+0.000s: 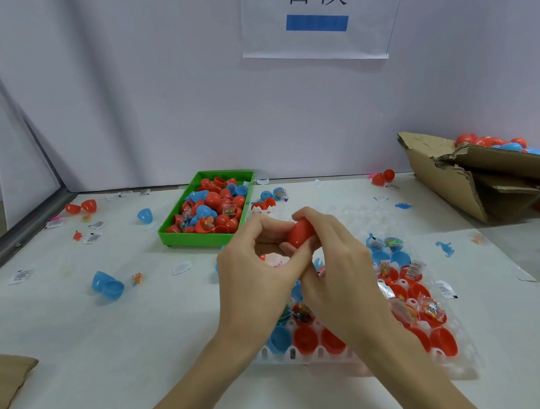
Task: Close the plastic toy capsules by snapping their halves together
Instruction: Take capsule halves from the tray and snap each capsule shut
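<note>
Fingers of both hands are curled round a red capsule [301, 233], which is held in the air above the far end of the clear tray [458, 359]. The capsule is pinched by the right hand [335, 264] from the right, while the left hand [252, 266] is cupped against its left side. Open red and blue halves are seated in the tray's wells on the tabletop [111, 354]. A green bin [199, 238] filled with capsules is set farther back, and a torn cardboard box [442, 179] is placed at the right.
</note>
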### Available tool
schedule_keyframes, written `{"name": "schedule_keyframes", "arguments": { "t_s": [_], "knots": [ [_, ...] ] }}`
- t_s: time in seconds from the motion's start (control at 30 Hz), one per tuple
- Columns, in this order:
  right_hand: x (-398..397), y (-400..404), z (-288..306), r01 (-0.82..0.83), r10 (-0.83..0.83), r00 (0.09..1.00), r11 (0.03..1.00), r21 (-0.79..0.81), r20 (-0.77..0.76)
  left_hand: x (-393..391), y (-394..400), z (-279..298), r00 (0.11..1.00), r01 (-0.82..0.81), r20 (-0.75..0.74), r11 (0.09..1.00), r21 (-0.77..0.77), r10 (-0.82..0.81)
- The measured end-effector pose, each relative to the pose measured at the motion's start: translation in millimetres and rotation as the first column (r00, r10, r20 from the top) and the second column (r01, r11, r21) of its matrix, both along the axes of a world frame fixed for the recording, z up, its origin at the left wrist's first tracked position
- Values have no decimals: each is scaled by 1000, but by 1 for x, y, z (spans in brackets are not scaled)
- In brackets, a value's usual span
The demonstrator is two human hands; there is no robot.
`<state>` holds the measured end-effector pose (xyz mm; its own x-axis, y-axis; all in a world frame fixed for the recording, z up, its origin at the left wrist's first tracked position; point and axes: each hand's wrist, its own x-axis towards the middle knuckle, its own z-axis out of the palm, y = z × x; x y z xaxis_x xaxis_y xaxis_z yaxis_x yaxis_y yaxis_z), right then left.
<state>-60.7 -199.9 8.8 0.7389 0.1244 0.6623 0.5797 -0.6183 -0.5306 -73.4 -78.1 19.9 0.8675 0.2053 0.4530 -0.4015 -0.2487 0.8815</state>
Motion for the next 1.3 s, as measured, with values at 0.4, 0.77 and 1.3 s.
{"name": "schedule_keyframes", "arguments": {
  "t_s": [0.4,0.77,1.3],
  "knots": [
    [-1,-4,6,-7,7,999,1000,2,31,2,2,4,991,122,-31,984,-131,-127],
    [-3,-1,10,-67,58,997,974,217,45,10,13,11,774,295,-198,618,-728,-602],
    [5,-12,5,-62,61,998,998,11,16,14,12,5,689,283,-259,581,-763,-677]
  ]
}}
